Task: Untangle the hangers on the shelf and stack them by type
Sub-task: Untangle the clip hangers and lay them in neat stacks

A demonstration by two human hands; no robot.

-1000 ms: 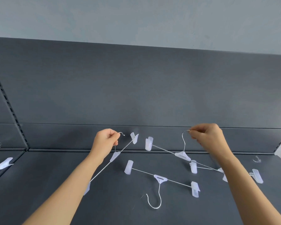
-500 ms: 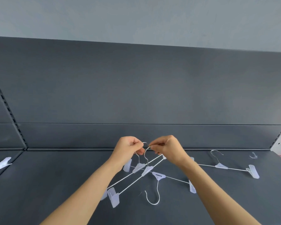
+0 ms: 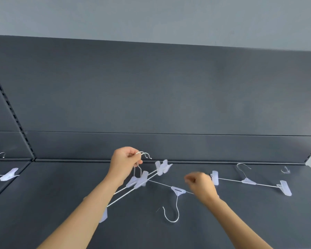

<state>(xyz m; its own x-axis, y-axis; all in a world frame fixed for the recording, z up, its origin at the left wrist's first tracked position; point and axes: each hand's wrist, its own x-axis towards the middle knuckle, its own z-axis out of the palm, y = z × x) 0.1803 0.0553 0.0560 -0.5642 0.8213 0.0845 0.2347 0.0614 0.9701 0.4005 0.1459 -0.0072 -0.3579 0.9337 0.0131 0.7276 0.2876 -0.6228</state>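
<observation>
- The left hand [image 3: 124, 163] is closed round the two wire hooks of a pair of clip hangers [image 3: 142, 180]. They are held side by side with the hook end raised off the shelf [image 3: 241, 227], and their bars slope down along the forearm.
- The right hand [image 3: 200, 184] is motion-blurred, with fingers loosely curled, over the bar of a third clip hanger [image 3: 178, 190]. I cannot tell whether it has hold of anything.
- The third clip hanger lies flat on the shelf with its hook toward the camera. Its left end runs in under the clips of the held pair, and whether they touch there is unclear.
- A fourth clip hanger [image 3: 248, 181] lies apart to the right, with its hook toward the back panel [image 3: 151, 96].
- These look light and stiff: thin wire with translucent plastic clips.
- The clips are likely to snag on other bars, so lifting should free them better than dragging.
- The hook or the central plastic block looks the surest place to grip, since the bare wire bar is thin and probably slippery.
</observation>
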